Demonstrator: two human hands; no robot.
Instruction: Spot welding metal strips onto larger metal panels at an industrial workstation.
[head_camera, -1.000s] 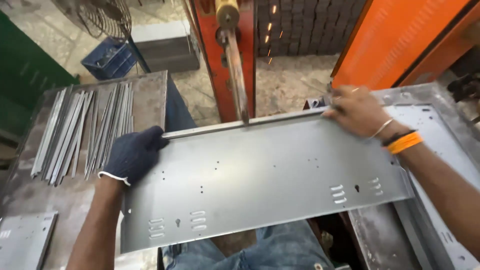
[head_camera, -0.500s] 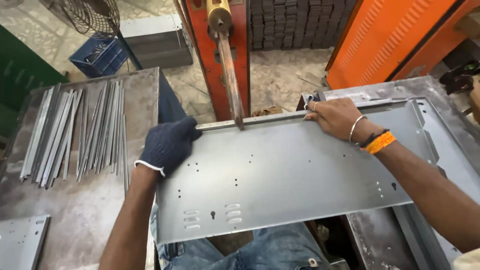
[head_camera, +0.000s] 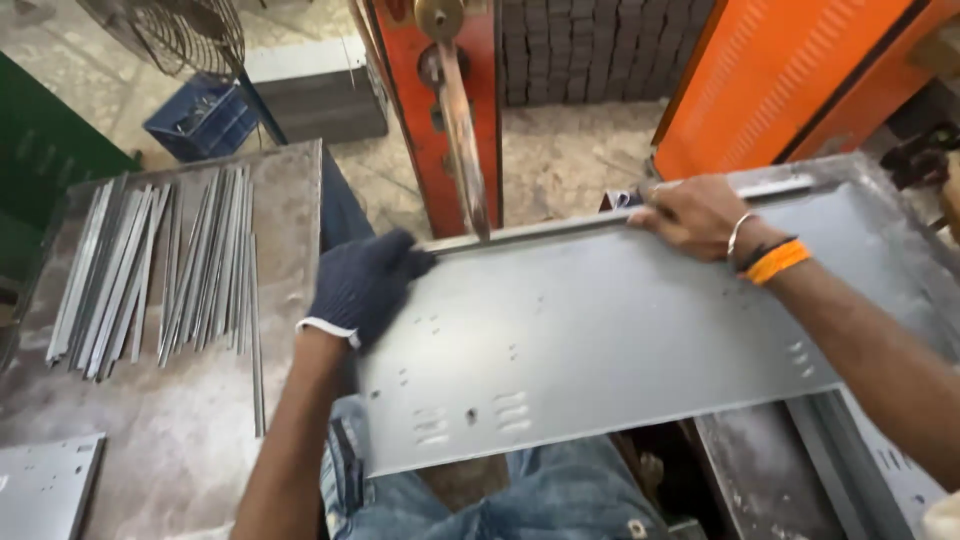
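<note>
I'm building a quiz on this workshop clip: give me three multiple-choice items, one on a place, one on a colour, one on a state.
1. Where do the loose metal strips lie?
A. On the worktable to the left
B. On the panel
C. On the floor

2. What colour is the glove on the left hand?
A. Orange
B. Dark blue
C. White

3. How is the right hand?
A. Gloved
B. Bare, gripping the top edge of the sheet-metal panel
C. Off the panel

Answers: A, they lie fanned on the worktable; B, the knit is dark blue; B, bare fingers curl over the edge.
</note>
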